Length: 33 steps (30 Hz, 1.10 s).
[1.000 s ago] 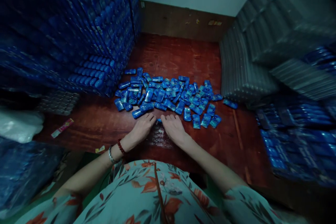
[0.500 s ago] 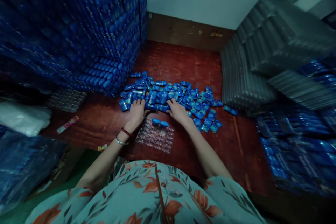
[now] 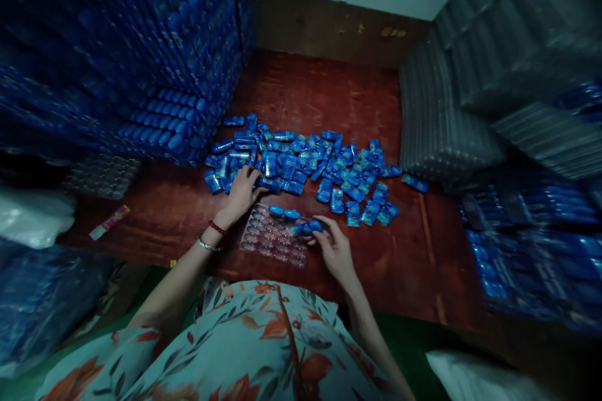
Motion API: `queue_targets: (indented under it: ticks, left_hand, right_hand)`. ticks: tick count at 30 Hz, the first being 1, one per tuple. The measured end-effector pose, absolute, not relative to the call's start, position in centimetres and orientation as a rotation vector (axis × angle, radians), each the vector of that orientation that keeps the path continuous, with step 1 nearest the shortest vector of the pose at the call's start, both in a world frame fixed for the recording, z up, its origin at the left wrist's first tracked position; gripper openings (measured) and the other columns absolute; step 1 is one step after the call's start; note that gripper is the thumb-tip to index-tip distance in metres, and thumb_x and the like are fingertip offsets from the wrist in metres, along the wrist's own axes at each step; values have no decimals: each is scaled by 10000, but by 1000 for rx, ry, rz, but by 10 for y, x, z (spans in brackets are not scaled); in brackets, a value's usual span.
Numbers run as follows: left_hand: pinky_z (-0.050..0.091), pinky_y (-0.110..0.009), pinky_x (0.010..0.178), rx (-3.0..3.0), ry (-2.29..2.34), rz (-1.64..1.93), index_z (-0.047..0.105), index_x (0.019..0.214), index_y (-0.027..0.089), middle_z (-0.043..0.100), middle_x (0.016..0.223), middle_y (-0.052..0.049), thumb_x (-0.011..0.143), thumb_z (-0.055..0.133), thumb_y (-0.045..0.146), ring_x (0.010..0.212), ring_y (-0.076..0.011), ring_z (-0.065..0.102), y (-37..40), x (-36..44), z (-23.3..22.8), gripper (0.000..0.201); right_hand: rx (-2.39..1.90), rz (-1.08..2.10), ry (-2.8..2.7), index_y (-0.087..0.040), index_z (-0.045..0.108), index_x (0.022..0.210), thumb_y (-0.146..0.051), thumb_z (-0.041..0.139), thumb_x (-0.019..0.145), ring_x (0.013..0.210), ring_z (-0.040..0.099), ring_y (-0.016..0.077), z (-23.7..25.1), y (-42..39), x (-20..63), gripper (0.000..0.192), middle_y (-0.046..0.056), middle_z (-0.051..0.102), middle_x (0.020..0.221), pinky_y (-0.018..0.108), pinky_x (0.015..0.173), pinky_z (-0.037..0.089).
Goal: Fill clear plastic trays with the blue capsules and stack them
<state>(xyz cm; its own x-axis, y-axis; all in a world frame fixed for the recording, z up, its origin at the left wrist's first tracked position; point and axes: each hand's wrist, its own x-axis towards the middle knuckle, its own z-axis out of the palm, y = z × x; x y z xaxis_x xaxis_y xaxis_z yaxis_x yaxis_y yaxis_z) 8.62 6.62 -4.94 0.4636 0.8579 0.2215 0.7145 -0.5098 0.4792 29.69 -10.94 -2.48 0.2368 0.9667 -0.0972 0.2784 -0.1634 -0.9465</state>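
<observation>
A clear plastic tray [image 3: 270, 237] with rows of oval hollows lies on the table close to my body. Two or so shiny blue oval pieces [image 3: 276, 210] sit along its far edge. Over the tray's right side, my right hand [image 3: 335, 249] pinches a small blue packet [image 3: 308, 226] between thumb and fingers. My left hand [image 3: 242, 193] reaches to the near edge of a loose heap of blue packets [image 3: 301, 160]. Its fingers and thumb are closed about the end of one blue packet [image 3: 269, 184], partly hidden by the hand.
Tall stacks of filled blue trays [image 3: 188, 31] rise at the left. Stacked grey-clear trays [image 3: 437, 119] stand at the right, with more blue packs [image 3: 531, 250] beside them. An empty tray [image 3: 103, 177] and a pink strip [image 3: 110, 222] lie left on the reddish table [image 3: 324, 81].
My right hand has drawn back from the heap toward me and now holds a blue packet over the tray. My left hand stays at the heap's near edge. The view has shifted slightly.
</observation>
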Motion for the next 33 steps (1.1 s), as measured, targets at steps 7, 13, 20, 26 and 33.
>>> queue_targets:
  ticks: [7,13,20,26,33]
  left_hand:
    - [502,-307,788,1870,1311,943,534,1000,178,608,933,-39,864,531,312,861,-172,597,16,50,-47,192]
    - [512,-268,736,1946,1326,1046,560,952,197,597,899,-33,856,559,246,831,-153,589,-53,39,-30,108]
    - [512,-326,856,2196,1101,963,524,1108,205,595,1034,-81,908,422,141,999,-174,582,-43,64,-32,234]
    - [510,-369,866,2487,834,806,504,1191,181,583,1092,-109,922,379,114,1065,-202,537,-28,65,-32,304]
    - [499,-402,872,2710,709,628,538,1134,148,596,1025,-107,929,348,120,1025,-210,524,-28,79,-23,281]
  right_hand:
    - [-1576,538,-1862,-238,543,1212,-54,347,862,1122,531,206,-27,-108,274,441,103,578,1136,390,953,460]
    - [-1448,577,-2113,-214,561,1178,-76,378,878,919,572,191,-22,-89,279,377,88,565,955,328,808,508]
    - [-1407,613,-2028,-213,538,1146,-146,365,925,970,569,185,-30,-97,286,289,92,568,994,323,852,497]
    - [-1495,504,-2058,-209,574,1107,-153,354,937,902,571,168,-25,-101,279,284,78,582,948,299,799,489]
    - [-1616,170,-2210,-176,610,1083,-143,445,910,801,525,177,-14,-92,278,241,88,624,942,292,675,393]
